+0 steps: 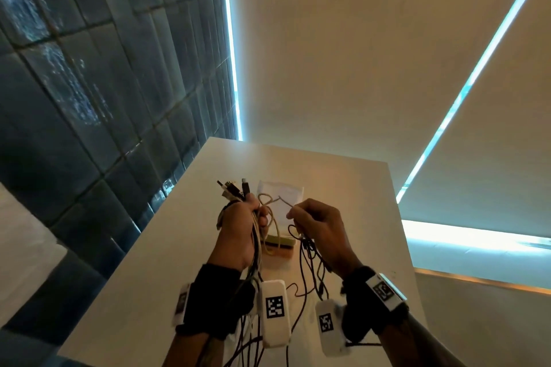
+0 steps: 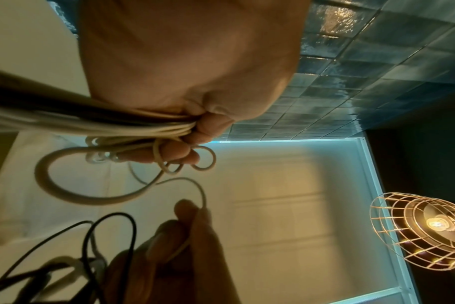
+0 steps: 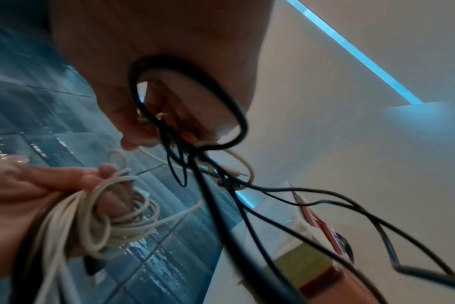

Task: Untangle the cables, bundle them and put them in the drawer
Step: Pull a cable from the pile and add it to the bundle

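Note:
My left hand grips a bunch of white and dark cables above the white table, their plugs sticking up past the fist. The left wrist view shows the white strands clamped in the curled fingers, with loose loops below. My right hand pinches a thin white cable strand that runs across to the left hand's loops. Black cables hang from the right hand to the table. In the right wrist view a black loop lies around the right fingers. No drawer is in view.
A small stack of flat boxes lies on the table behind my hands, with a white sheet beyond it. A dark tiled wall stands to the left. A wire-cage lamp shows in the left wrist view.

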### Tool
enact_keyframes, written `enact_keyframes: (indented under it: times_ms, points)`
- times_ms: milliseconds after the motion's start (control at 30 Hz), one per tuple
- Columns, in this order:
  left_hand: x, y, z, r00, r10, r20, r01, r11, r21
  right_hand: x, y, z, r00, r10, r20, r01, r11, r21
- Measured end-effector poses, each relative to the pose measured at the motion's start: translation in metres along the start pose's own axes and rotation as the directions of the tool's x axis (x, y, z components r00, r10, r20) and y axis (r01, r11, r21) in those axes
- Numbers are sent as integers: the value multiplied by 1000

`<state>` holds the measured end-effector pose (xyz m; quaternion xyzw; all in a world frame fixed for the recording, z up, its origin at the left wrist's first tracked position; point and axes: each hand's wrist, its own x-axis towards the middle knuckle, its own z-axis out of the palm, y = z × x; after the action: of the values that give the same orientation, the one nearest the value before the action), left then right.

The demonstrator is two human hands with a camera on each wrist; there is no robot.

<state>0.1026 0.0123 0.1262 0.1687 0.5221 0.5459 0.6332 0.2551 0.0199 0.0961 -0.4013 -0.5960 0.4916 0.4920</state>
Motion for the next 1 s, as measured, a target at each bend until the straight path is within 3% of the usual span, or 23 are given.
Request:
enact_keyframes:
  times_ms: [167,300,400,533,700,1000]
  points:
    - [-3,-3,7,1000,-5,-3,5,1000,23,-7,-6,6,986,-34,165,29,999,35]
    - [-2,-2,3,989,-93,116,98,995,-35,-8,-5,8,956,13,292,-24,999,33]
    - [-8,3,3,976,-75,206,108,982,-153,-5,2,3,941,44,335,-49,999,4]
    - [-9,17,0,971,26,237,51,948,-314,-10,33,-5,942,79,327,-60,996,-68]
    - [-16,18,8,969,102,226,-52,975,-217,-19,65,-7,945,181,271,-195,980,25]
    - [-15,9,7,979,117,165,-78,972,-223,-13,99,-5,926,291,242,-261,954,-146]
